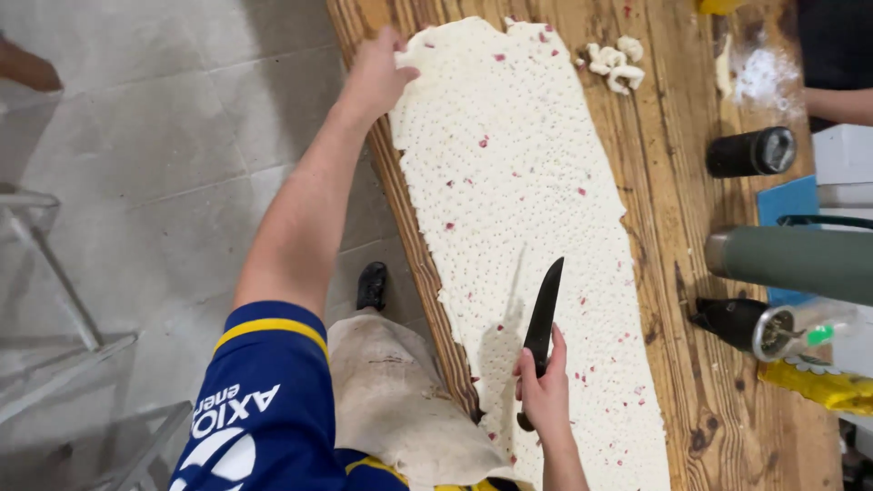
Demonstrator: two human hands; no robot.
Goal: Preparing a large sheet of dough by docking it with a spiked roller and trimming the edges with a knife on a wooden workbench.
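**One hand pins the far corner of a dough sheet, the other holds a knife upright over its near end**

A long, dimpled sheet of dough [518, 227] flecked with small red bits lies along the left edge of the wooden worktop [691, 273], running from the near end almost to the far one. It sits close against that edge, which likely keeps its whole length within reach of someone standing at the side.

The left hand [377, 73] stretches far forward on a nearly straight arm, fingers spread and pressed on the dough's far left corner, apparently to hold the sheet from sliding. The right hand [544, 391] stays close to the body over the near end, fist wrapped round the handle of a black knife [544, 314], blade pointing away and tilted slightly up, its tip above the dough.

Small dough scraps [614, 62] lie near the far end, apart from the sheet. Dark bottles [750, 150] and a green flask [791, 259] crowd the right edge, well apart from the dough.
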